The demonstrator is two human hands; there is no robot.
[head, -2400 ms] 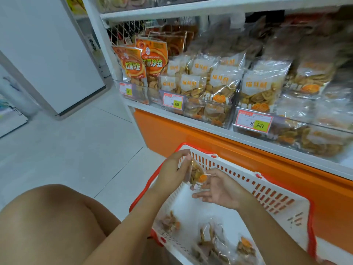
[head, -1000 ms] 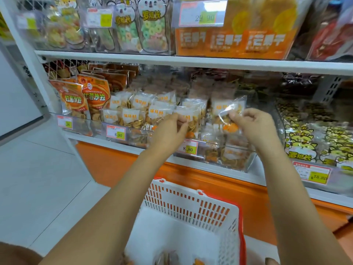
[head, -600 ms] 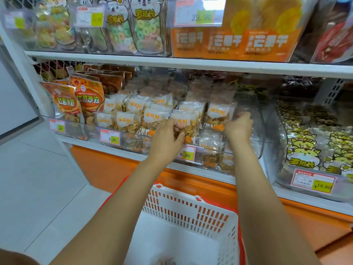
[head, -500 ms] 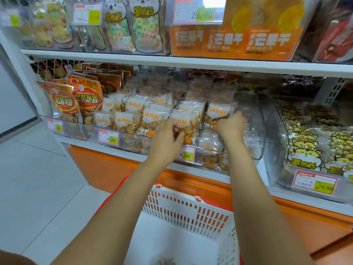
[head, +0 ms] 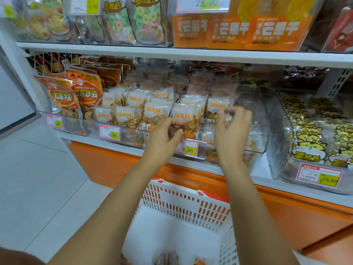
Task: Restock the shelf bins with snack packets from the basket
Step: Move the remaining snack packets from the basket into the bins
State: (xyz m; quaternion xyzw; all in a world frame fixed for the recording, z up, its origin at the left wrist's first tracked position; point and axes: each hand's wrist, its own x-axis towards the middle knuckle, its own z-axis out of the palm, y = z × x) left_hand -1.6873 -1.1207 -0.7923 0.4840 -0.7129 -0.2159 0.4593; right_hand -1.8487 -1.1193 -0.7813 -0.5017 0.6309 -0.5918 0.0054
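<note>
The left hand (head: 164, 138) is pinching the lower left edge of a packet (head: 188, 119) between thumb and curled fingers. The right hand (head: 232, 131) is hovering with bent fingers at the second packet (head: 216, 105) just to the right; I cannot tell whether it is gripping it. Both packets are standing upright among others in a clear plastic bin (head: 257, 117) with a curved right wall. They are clear film bags with white labels in orange characters, showing round yellow-brown crisps. A tag (head: 188, 149) on the bin front is reading 8.80. Near the person, a white slotted basket (head: 183, 199) with a red rim is holding a few loose packets (head: 168, 259). To the left, orange pouches (head: 86, 92) are reading HONGSHUSHALA. To the right, another bin (head: 275, 150) is holding cat-face bags (head: 309, 148), tagged 16.80. On the shelf above, orange bags (head: 235, 31) are sitting under a 29.90 tag.
</note>
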